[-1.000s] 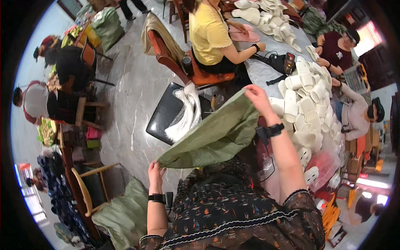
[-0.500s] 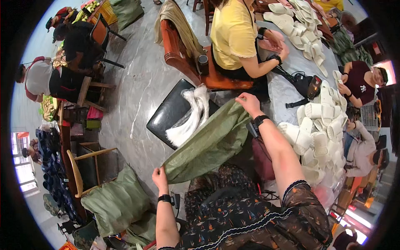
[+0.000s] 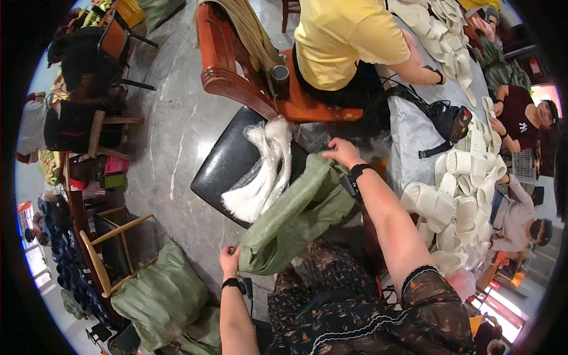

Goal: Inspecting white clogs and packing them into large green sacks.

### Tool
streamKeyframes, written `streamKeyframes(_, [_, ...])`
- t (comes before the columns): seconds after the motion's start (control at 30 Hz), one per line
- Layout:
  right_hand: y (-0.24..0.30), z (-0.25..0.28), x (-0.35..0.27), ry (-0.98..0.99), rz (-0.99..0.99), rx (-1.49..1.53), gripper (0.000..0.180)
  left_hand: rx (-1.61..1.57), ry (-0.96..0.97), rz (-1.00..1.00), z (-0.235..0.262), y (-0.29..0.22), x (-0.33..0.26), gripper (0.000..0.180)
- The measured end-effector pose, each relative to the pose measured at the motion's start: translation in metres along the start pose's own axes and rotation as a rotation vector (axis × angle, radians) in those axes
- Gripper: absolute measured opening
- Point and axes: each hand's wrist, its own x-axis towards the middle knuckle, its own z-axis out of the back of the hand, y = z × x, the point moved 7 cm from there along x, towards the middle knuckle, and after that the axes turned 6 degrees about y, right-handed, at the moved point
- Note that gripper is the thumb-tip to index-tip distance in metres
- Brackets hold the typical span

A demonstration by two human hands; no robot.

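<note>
A green woven sack [image 3: 296, 219] stretches slantwise in front of my lap, its upper edge folded over. At its lower left end my left hand [image 3: 229, 261] is closed on the edge. My right hand [image 3: 346, 154] pinches the far right corner of the same sack. Beyond the sack, a bundle of white strands [image 3: 260, 183], partly in clear plastic, lies on a black padded stool [image 3: 222, 157]. The lower part of the sack drops in folds toward my knees.
White slippers [image 3: 464, 207] are heaped on the table at right, beside a black strap bag [image 3: 452, 121]. A person in yellow [image 3: 340, 50] sits ahead on a wooden chair [image 3: 228, 65] with a dark cup. A stuffed green sack [image 3: 160, 296] and wooden-framed chair [image 3: 121, 228] stand at left.
The sack has gone from stretched taut to slacker, with its edge folded over. My left hand is slightly lower, my right slightly left. The person in yellow has leaned toward the table.
</note>
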Motion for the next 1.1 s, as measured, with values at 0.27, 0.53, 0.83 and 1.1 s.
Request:
streamKeyframes(0.27, [0.015, 0.043, -0.114, -0.676, 0.294, 0.302, 0.023, -0.480, -0.080, -0.312, 0.023, -0.042, -0.052, 0.037])
streamKeyframes(0.53, [0.030, -0.031, -0.135, -0.369, 0.060, 0.395, 0.056, 0.229, 0.288, -0.365, -0.038, -0.070, -0.058, 0.045])
streamKeyframes(0.83, [0.031, -0.046, -0.341, -0.802, 0.077, 0.347, 0.021, 0.121, 0.592, -0.516, -0.041, -0.081, -0.047, 0.058])
streamKeyframes(1.1, [-0.133, -0.128, -0.607, -1.249, -0.546, 0.500, 0.016, 0.227, 0.855, -0.548, -0.034, -0.092, -0.066, 0.062])
